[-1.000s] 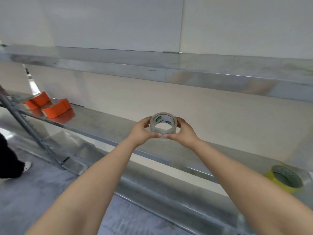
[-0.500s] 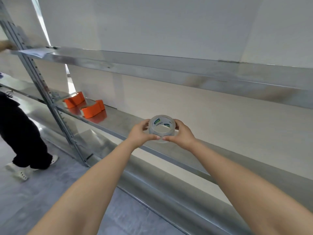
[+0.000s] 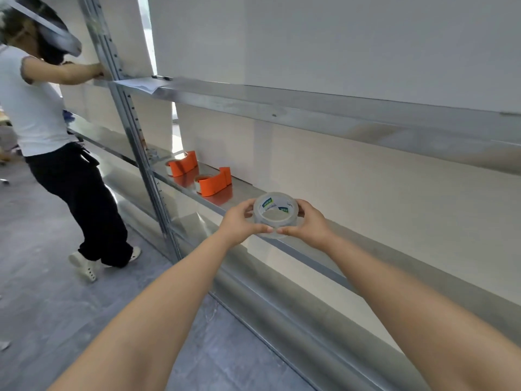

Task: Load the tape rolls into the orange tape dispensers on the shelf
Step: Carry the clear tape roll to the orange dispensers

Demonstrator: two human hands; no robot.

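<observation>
A clear tape roll (image 3: 275,214) with a white, green and blue label is held in front of me, just above the metal shelf (image 3: 375,244). My left hand (image 3: 242,223) grips its left side and my right hand (image 3: 306,224) grips its right side, thumbs meeting at the near rim. Two orange tape dispensers lie on the same shelf to the left: the nearer dispenser (image 3: 214,182) and the farther dispenser (image 3: 182,164), each with a roll showing inside. Both are well apart from my hands.
Another person (image 3: 45,119) in a white top and black trousers stands at the left, reaching onto the upper shelf (image 3: 310,108). A perforated metal upright (image 3: 135,131) rises between that person and the dispensers. The floor below is grey.
The view has swung left: the dispensers now sit nearer the middle and the other person has come fully into sight. My hands keep the same hold on the roll.
</observation>
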